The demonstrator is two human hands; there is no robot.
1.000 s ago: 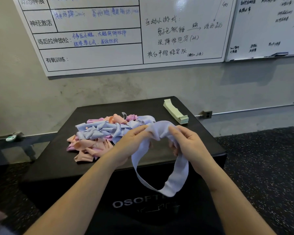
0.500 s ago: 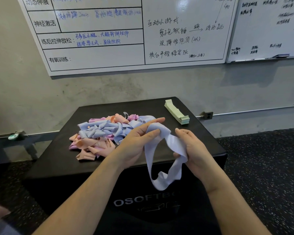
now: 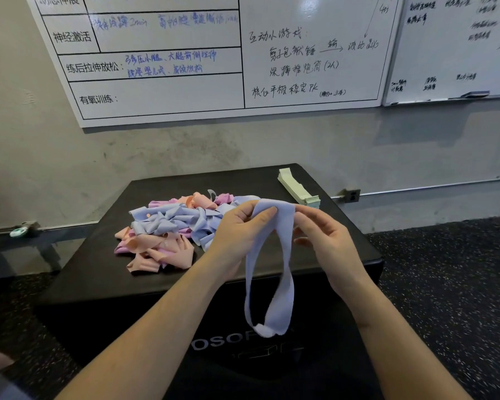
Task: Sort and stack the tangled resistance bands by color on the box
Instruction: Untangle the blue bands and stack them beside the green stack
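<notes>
A tangled pile of blue, pink and peach resistance bands (image 3: 168, 229) lies on the top of a black box (image 3: 344, 249), left of centre. One light blue band (image 3: 272, 284) hangs as a long loop over the box's front edge. My left hand (image 3: 237, 226) pinches its top from the left. My right hand (image 3: 324, 235) touches the same top from the right with thumb and fingertips. A neat stack of pale green bands (image 3: 299, 187) sits at the box's far right corner.
The box stands against a grey wall with two whiteboards (image 3: 214, 53) above it. A speckled dark floor (image 3: 445, 284) lies to the right, and a low dark bench (image 3: 18, 249) stands to the left.
The blue band's loop has drawn narrower and hangs straighter and lower. My hands have come closer together at its top.
</notes>
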